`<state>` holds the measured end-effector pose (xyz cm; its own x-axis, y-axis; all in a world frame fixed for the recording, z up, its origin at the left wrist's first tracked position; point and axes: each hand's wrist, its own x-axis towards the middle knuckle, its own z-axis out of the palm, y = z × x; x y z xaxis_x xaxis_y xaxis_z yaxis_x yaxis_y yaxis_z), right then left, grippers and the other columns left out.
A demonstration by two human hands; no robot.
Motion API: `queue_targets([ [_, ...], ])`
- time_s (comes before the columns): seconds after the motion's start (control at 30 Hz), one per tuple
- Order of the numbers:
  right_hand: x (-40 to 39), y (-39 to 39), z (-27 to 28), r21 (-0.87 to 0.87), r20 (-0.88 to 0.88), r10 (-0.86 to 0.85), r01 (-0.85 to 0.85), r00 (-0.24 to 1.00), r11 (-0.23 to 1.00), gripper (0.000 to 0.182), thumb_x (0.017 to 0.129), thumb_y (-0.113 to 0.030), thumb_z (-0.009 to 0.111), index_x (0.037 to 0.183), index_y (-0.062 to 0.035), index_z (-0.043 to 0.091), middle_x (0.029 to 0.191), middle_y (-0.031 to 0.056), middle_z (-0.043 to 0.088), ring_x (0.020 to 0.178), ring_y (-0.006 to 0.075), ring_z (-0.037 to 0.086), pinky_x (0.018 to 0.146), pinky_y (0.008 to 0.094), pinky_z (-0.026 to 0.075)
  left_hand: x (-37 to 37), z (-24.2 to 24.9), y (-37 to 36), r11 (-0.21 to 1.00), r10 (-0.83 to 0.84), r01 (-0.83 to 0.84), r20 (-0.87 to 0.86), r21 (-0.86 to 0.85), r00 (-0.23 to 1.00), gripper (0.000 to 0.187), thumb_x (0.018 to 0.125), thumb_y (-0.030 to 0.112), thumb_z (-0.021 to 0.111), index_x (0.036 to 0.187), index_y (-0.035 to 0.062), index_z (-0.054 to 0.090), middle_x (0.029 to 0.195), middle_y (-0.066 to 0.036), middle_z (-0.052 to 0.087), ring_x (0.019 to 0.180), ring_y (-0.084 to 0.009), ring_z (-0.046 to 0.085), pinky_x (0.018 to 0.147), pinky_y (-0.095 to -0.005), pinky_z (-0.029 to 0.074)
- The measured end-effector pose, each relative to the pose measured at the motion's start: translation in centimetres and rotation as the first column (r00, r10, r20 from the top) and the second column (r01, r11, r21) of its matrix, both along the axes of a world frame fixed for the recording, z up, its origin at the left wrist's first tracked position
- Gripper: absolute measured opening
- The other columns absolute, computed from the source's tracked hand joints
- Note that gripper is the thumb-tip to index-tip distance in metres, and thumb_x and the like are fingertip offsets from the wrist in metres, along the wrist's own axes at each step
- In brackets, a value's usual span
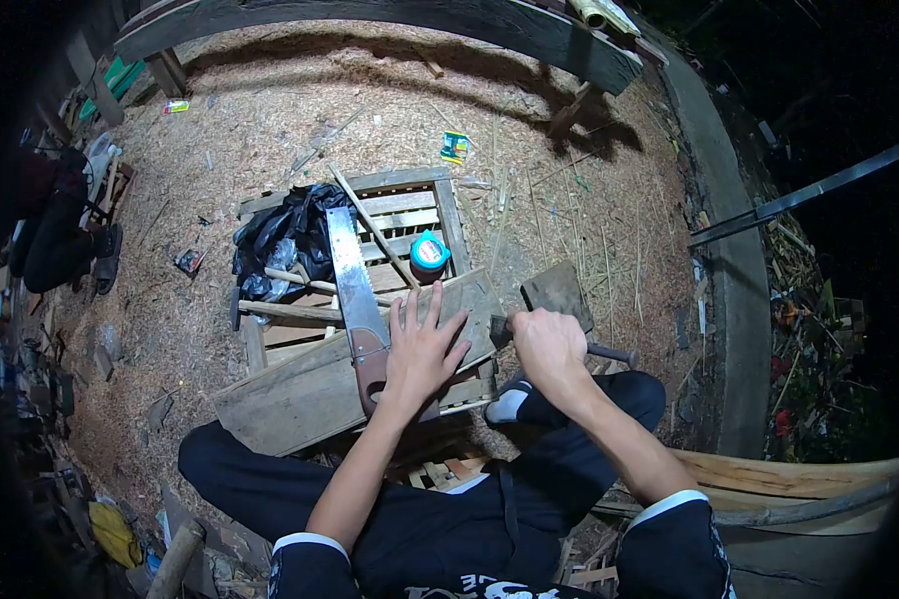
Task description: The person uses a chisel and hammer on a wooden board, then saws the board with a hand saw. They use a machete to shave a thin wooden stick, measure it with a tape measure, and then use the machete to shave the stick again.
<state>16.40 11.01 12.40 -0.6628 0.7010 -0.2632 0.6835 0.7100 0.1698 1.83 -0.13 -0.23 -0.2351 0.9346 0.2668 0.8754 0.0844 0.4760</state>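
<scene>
Plank | handsaw lying across it | black bag, teal-rimmed container beyond

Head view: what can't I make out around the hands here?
All in the head view:
Tool: grip hidden in right hand
Board: patch under left hand
Black bag: contents, hidden by folds
Teal-and-white round item: label too small to read
Other person: head, lost in left-edge darkness

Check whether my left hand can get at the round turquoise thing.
Probably yes: the left hand rests on the board with its fingertips just short of the round turquoise thing, and nothing seems to lie over it or between them.
</scene>
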Motion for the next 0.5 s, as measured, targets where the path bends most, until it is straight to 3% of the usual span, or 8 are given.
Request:
queue_targets([
  [0.23, 2.0, 2.1, -1.0, -0.127, -0.114, -0.059, 0.044, 0.992, 0.991, 0.018, 0.093, -0.015, 0.063, 0.094, -0.0076, 0.079, 0.085, 0.0218, 0.076, 0.08, 0.0394, 0.076, 0.072, 0.05, 0.06, 0.0, 0.3, 0.0, 0.999, -0.012, 0.011, -0.011, -0.043, 1.0, 0.048, 0.094, 0.042, 0.073, 0.137, 0.0223, 0.069, 0.165, -0.021, 0.041, 0.146, -0.0492, 0.037, 0.123, -0.063, 0.022],
  [0.33, 3.1, 2.7, -1.7, -0.226, -0.216, -0.17, 0.12, 0.961, 0.967, 0.02, 0.099, -0.028, 0.067, 0.107, -0.0157, 0.081, 0.089, 0.0214, 0.076, 0.084, 0.0414, 0.074, 0.075, 0.0518, 0.058, 0.0, 0.6, 0.1, 0.999, -0.015, 0.015, -0.011, -0.038, 1.0, 0.047, 0.094, 0.042, 0.073, 0.137, 0.0222, 0.069, 0.165, -0.021, 0.041, 0.145, -0.0493, 0.037, 0.123, -0.0625, 0.022],
  [0.5, 4.5, 3.2, -2.4, -0.347, -0.274, -0.258, 0.155, 0.927, 0.925, 0.025, 0.102, -0.032, 0.066, 0.114, -0.0161, 0.081, 0.095, 0.0211, 0.076, 0.091, 0.0413, 0.074, 0.081, 0.0513, 0.058, -0.1, 0.8, 0.0, 0.999, -0.02, 0.019, -0.019, -0.038, 1.0, 0.047, 0.094, 0.041, 0.073, 0.137, 0.0224, 0.069, 0.165, -0.02, 0.041, 0.144, -0.0487, 0.038, 0.123, -0.0615, 0.022],
])
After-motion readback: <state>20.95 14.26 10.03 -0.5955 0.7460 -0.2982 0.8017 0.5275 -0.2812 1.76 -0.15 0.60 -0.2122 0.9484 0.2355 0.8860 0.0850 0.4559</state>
